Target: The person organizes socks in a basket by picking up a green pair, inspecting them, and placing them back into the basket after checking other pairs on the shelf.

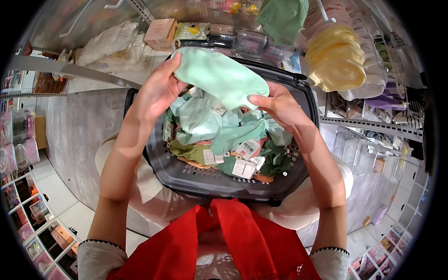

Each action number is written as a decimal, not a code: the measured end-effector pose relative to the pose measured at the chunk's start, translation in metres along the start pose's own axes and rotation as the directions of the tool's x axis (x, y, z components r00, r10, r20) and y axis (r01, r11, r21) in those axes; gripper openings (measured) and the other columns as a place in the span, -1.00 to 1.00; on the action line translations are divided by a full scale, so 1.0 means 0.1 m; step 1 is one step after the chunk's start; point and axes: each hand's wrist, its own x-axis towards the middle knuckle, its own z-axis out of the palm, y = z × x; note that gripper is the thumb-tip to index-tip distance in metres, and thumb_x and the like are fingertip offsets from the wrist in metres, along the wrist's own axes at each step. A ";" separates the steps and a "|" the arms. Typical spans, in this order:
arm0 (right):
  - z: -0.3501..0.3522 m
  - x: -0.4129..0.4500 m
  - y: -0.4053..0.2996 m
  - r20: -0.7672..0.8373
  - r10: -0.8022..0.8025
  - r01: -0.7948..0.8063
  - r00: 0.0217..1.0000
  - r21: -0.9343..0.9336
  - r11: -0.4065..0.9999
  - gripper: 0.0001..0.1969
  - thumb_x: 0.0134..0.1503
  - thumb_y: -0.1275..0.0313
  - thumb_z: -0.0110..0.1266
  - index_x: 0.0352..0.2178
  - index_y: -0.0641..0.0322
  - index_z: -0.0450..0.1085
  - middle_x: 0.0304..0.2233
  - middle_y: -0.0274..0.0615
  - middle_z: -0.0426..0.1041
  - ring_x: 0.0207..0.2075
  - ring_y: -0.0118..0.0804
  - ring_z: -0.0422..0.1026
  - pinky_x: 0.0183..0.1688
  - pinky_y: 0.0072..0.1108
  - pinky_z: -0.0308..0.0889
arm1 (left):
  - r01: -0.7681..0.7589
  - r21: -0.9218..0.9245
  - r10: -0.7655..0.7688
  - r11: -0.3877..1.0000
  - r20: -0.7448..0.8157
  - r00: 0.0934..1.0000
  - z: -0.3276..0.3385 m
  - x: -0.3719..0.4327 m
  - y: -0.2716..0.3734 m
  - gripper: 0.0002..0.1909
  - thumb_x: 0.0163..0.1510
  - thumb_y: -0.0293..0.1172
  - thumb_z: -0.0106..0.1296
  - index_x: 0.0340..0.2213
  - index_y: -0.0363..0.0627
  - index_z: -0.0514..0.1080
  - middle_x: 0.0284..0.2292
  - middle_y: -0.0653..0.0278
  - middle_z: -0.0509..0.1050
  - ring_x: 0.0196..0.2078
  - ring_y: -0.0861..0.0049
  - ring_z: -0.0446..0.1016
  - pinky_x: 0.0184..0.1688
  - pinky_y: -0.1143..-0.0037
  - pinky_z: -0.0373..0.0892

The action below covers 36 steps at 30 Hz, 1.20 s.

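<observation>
A smooth mint-green cloth piece (220, 75), possibly a headband, is stretched between my two hands above the basket. My left hand (162, 82) pinches its upper left end, beside a small pale hook. Its lower right end is gripped by my right hand (278, 103), thumb on top. Below lies a dark grey plastic shopping basket (196, 180) with perforated sides, resting between my legs. It holds a heap of soft cloth pieces: pale aqua ones (204, 120), an olive one (187, 151) and dark green ones (276, 157). White tags (244, 168) with writing hang from several.
Yellow satiny pieces (336, 59) and a green cloth piece (283, 21) hang from hooks at the upper right. Behind the basket, a shelf carries a pink box (161, 34) and packets (190, 30). Metal shelf rails (371, 127) flank me; clear bins (360, 154) stand at right.
</observation>
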 end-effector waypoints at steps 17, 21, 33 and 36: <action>0.34 -0.07 -0.02 0.025 -0.290 0.289 0.957 -0.199 0.936 -0.75 -0.05 0.54 0.08 -0.26 0.26 0.34 -0.44 -0.40 0.31 -0.40 -0.65 0.26 -0.38 -0.77 0.20 | -0.428 0.747 0.326 0.509 0.292 0.899 0.41 -0.32 -0.42 -0.87 -0.14 -0.52 0.11 -0.48 -0.30 0.43 -0.57 0.32 0.47 -0.51 0.81 0.35 -0.48 0.71 0.27; 0.36 -0.09 -0.05 0.077 -0.461 0.453 0.884 -0.382 0.805 -0.89 -0.08 0.58 0.10 -0.44 0.26 0.38 -0.49 -0.41 0.28 -0.49 -0.70 0.22 -0.49 -0.82 0.12 | -0.453 0.775 0.311 0.440 0.342 0.887 0.42 -0.35 -0.46 -0.84 -0.18 -0.51 0.13 -0.47 -0.30 0.42 -0.56 0.26 0.47 -0.50 0.78 0.38 -0.48 0.67 0.29; 0.31 -0.11 -0.08 -0.004 -0.335 0.333 0.942 -0.112 0.936 -0.91 -0.06 0.60 0.05 -0.61 0.32 0.30 -0.41 -0.28 0.38 -0.49 -0.67 0.26 -0.49 -0.78 0.18 | -0.547 0.786 0.350 0.288 0.446 0.824 0.38 -0.28 -0.66 -0.82 -0.22 -0.45 0.12 -0.48 -0.23 0.44 -0.54 0.15 0.46 -0.52 0.37 0.45 -0.48 0.51 0.33; 0.40 -0.12 -0.15 0.005 -0.220 0.220 0.976 -0.013 0.975 -0.91 -0.05 0.60 0.06 -0.58 0.33 0.30 -0.42 -0.28 0.38 -0.50 -0.67 0.27 -0.48 -0.77 0.22 | -0.549 0.796 0.373 0.255 0.443 0.815 0.38 -0.28 -0.67 -0.83 -0.23 -0.45 0.11 -0.49 -0.21 0.44 -0.55 0.14 0.45 -0.52 0.30 0.45 -0.48 0.49 0.33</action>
